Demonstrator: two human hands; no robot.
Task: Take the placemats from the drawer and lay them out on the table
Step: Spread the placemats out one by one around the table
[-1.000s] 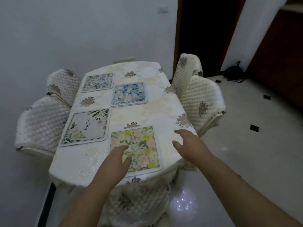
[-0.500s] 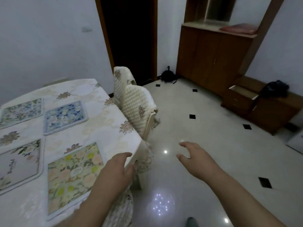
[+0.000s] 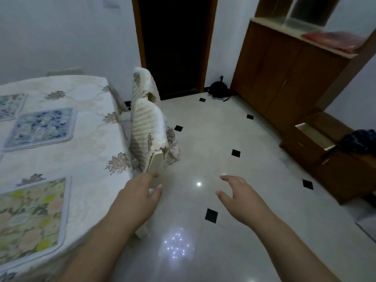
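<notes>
Three placemats lie on the table (image 3: 89, 139), both hands bare.

Beside the table's right edge, the left hand (image 3: 140, 195) and right hand (image 3: 238, 197) hover with loose, spread fingers, holding nothing. On the table: one yellow-floral placemat (image 3: 30, 218) nearest, one blue placemat (image 3: 41, 128) behind it, one partly cropped placemat (image 3: 9, 105) farthest. Two covered chairs (image 3: 148, 137) stand against it.

White walls (image 3: 61, 33), dark open doorway (image 3: 175, 43) with brown wood frame. Floor (image 3: 213, 155) is glossy pale tile with small black diamond insets, showing ceiling-light glare and a cluster of tiny light dots. Two chairs (image 3: 146, 129) in quilted cream covers stand against the tabletop's (image 3: 95, 143) right edge. Tall brown wooden cabinet (image 3: 284, 68) along the right wall, red cloth (image 3: 335, 38) on its ledge. Dark bag (image 3: 219, 88) on the floor beside the doorway.
</notes>
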